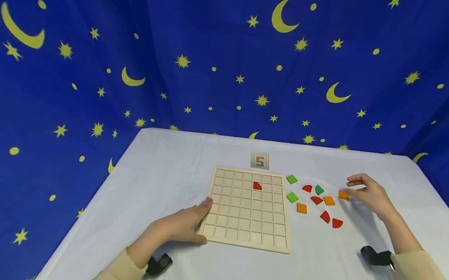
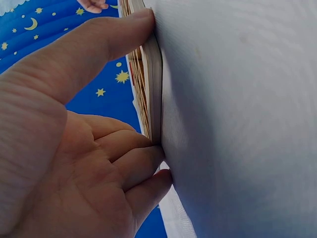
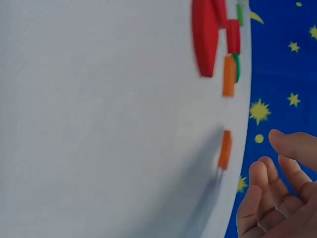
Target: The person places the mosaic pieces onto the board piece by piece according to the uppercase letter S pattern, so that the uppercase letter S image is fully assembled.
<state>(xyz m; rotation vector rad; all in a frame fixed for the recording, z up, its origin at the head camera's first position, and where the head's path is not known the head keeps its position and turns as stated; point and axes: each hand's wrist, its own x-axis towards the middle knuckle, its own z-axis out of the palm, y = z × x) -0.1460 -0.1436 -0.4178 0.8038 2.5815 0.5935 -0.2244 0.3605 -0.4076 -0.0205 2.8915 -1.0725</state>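
A square wooden grid board (image 1: 247, 245) lies on the white table, with a red quarter-circle piece (image 1: 258, 186) in one upper cell. At the board's left side, my left hand (image 1: 177, 223) touches the edge near the front corner; thumb and fingers are spread apart. In the left wrist view, the thumb and fingertips of that hand (image 2: 99, 163) meet the board's side. My right hand (image 1: 371, 197) hovers by the rightmost orange square (image 1: 342, 195), fingers loosely bent. The right wrist view shows that orange square (image 3: 225, 150) on the table, apart from the hand (image 3: 282, 198).
Between board and right hand lie more orange squares (image 1: 302, 208), green squares (image 1: 292, 197), several red quarter-circles (image 1: 337, 223) and a dark green piece (image 1: 319, 190). A small card with an S-like pattern (image 1: 260, 161) sits behind the board. Blue star-patterned cloth (image 1: 233, 46) hangs around the table.
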